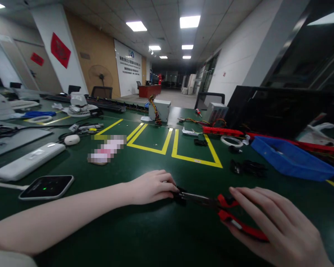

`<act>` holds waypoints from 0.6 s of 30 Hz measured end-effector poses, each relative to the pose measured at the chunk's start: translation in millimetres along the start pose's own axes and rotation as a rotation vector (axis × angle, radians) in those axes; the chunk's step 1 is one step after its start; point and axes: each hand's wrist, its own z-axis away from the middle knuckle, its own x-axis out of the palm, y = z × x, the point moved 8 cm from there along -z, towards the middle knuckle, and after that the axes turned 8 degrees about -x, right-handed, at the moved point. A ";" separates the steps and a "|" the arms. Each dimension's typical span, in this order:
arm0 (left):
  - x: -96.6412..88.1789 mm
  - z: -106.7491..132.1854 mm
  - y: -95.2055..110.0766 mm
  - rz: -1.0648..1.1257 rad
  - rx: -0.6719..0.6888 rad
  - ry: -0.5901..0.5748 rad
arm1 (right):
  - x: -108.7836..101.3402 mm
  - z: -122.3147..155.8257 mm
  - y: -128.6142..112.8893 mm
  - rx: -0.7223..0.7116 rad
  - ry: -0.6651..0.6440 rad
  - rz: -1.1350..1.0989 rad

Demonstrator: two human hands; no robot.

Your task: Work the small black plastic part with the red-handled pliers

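Note:
My right hand (278, 218) is closed around the red handles of a pair of long-nose pliers (202, 200), whose jaws point left. The tips of the pliers meet a small black part (181, 195) just above the green tabletop. Pinched by its left end, that part sits in the fingers of my left hand (153, 188). The fingers and jaws cover much of it, so its exact kind does not show.
Yellow tape (196, 160) marks boxes on the green table (133, 230). A blue tray (292, 159) and loose black pieces (247, 168) lie right. Leftward are a white power strip (30, 162), a black-screened device (47, 187) and a blurred phone-like object (107, 150). Behind stands a metal box (161, 110).

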 end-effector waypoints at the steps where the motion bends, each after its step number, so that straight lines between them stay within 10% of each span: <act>1: -0.5 1.2 -2.8 0.033 -0.010 0.014 | 3.6 0.9 -0.5 -0.002 0.006 -0.013; 18: -1.2 0.5 -12.4 0.263 -0.011 0.031 | 36.9 13.7 5.7 0.165 -0.055 -0.158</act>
